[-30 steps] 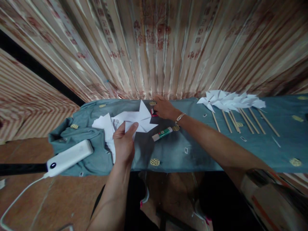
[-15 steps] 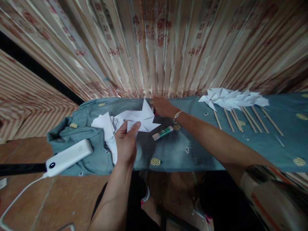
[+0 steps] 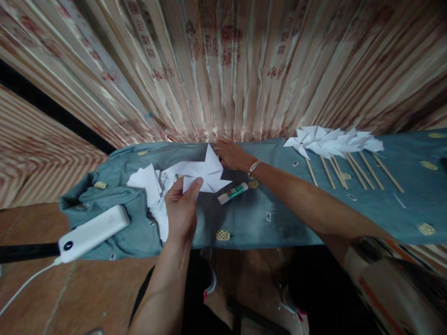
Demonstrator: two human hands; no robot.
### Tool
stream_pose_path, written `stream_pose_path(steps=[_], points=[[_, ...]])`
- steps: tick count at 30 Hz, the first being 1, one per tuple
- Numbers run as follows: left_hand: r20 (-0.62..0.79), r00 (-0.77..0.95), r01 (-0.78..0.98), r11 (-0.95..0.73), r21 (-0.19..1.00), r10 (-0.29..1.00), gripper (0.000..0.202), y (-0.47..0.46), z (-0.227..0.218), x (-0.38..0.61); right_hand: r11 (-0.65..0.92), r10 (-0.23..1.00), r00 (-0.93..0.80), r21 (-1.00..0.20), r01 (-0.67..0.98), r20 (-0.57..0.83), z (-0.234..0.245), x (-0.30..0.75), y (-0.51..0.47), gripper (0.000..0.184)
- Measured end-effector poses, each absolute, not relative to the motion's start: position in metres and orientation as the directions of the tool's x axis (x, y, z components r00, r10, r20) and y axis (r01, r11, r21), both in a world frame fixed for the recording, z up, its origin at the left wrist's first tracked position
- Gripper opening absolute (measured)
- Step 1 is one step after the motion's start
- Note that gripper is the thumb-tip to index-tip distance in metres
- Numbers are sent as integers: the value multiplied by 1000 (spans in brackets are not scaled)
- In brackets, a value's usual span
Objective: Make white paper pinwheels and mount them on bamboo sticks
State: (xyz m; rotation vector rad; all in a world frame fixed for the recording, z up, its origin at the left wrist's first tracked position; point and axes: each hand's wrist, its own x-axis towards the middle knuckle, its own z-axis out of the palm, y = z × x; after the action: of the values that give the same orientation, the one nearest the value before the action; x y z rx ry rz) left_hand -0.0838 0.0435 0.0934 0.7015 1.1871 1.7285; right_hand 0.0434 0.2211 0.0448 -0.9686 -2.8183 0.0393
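Observation:
My left hand [image 3: 181, 209] is closed, the thumb pressing on a white folded-paper pinwheel [image 3: 209, 179] with pointed blades. It is held just above the cloth, no stick visible on it. My right hand [image 3: 232, 154], a silver bracelet at the wrist, reaches past the pinwheel to the far edge of the cloth. Its fingers point down and away and are partly hidden, so I cannot make out whether they hold anything. A green-and-white glue stick [image 3: 233, 193] lies between my arms. Left of my left hand are loose white paper pieces [image 3: 146, 184].
A row of white paper pinwheels [image 3: 331, 140] on wooden sticks [image 3: 361, 170] lies at the right. A white power bank [image 3: 94, 232] with a cable rests at the left. The blue-grey cloth [image 3: 244, 228] covers the narrow table; a patterned curtain [image 3: 223, 70] hangs behind it.
The view has shifted slightly. My right hand has moved a little left along the far edge, behind the pinwheel. My left hand keeps its hold on the pinwheel.

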Motion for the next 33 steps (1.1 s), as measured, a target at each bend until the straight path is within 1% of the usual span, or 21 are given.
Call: stream_pose_path(steps=[3,6,8,11,12,14,16,19,23,27,30,33], points=[[-24,-437,-341,-141,929,899,14,44,93,-83,776,630,-751,-107,622,199,45,45,219,19],[-15,-436,-333,-146,932,900,12,44,91,-83,747,664,-689,-208,632,291,47,48,213,17],[-3,-446,-326,-160,932,895,12,45,90,-83,700,713,-602,-317,640,359,49,55,205,18],[10,-440,-331,-173,928,898,12,45,90,-82,586,808,-400,-531,612,432,49,79,181,13],[11,-434,-335,-172,926,901,12,45,90,-82,552,833,-353,-601,578,426,47,90,169,11],[11,-426,-338,-170,926,905,13,45,89,-80,480,876,-311,-715,508,368,41,115,142,13],[15,-421,-333,-169,928,907,15,46,87,-76,405,912,-273,-768,496,305,31,140,112,14],[2,-383,-325,-137,936,924,19,45,81,-65,373,927,-261,-744,554,270,17,169,73,11],[-48,-302,-307,-50,950,952,19,44,73,-47,441,898,-329,-607,661,294,6,191,44,12],[-66,-236,-281,-3,960,970,17,46,68,-32,496,867,-376,-503,708,326,6,201,35,14],[-70,-220,-263,10,965,973,14,50,64,-24,471,878,-339,-483,738,339,11,207,34,17],[-65,-213,-249,10,968,975,12,53,62,-18,414,901,-265,-499,761,343,20,207,34,22]])
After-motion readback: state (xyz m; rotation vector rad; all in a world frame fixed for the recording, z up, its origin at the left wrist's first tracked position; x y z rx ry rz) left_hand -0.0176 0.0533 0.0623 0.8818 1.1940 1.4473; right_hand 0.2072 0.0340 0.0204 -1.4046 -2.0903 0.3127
